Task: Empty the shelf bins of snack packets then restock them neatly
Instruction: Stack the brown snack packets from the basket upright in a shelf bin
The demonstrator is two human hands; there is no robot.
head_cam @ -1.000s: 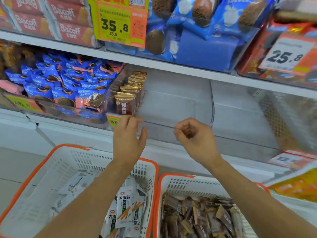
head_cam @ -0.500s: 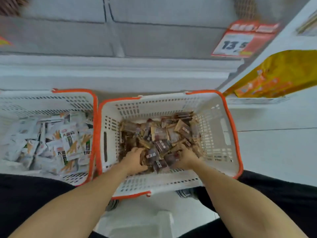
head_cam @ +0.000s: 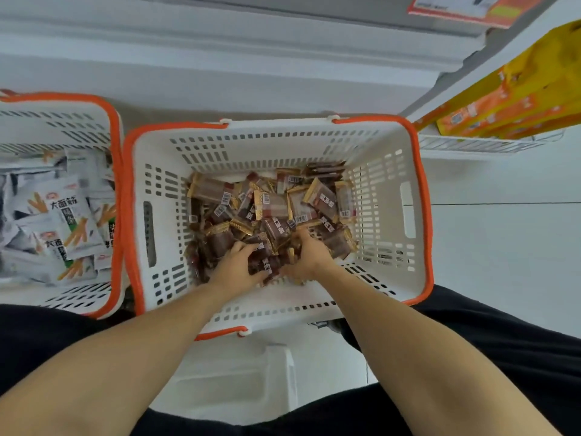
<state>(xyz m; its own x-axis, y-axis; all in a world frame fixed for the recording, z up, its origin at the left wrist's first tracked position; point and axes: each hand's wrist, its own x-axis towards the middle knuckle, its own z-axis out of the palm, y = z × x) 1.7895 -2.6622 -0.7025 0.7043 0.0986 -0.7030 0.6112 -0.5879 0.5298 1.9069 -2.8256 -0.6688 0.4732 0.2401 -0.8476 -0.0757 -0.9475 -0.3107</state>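
A white basket with an orange rim (head_cam: 408, 196) stands on the floor below me and holds a heap of brown and gold snack packets (head_cam: 270, 209). Both my hands are down in the near part of the heap. My left hand (head_cam: 235, 262) and my right hand (head_cam: 306, 254) press in from either side and close on a clump of brown packets (head_cam: 265, 259) between them. A second orange-rimmed basket (head_cam: 116, 171) at the left holds several white packets with orange sticks printed on them (head_cam: 63, 221).
The white shelf base (head_cam: 220, 58) runs across the top. An orange price tag (head_cam: 462, 7) hangs at the upper right. Yellow and orange boxes (head_cam: 503, 105) sit on a low wire rack (head_cam: 478, 146) at the right. White floor tiles (head_cam: 503, 247) lie beside the basket.
My view has swung down from the shelf bins to the baskets. Both hands dropped from shelf height into the brown packet heap and have drawn closer together around a clump.
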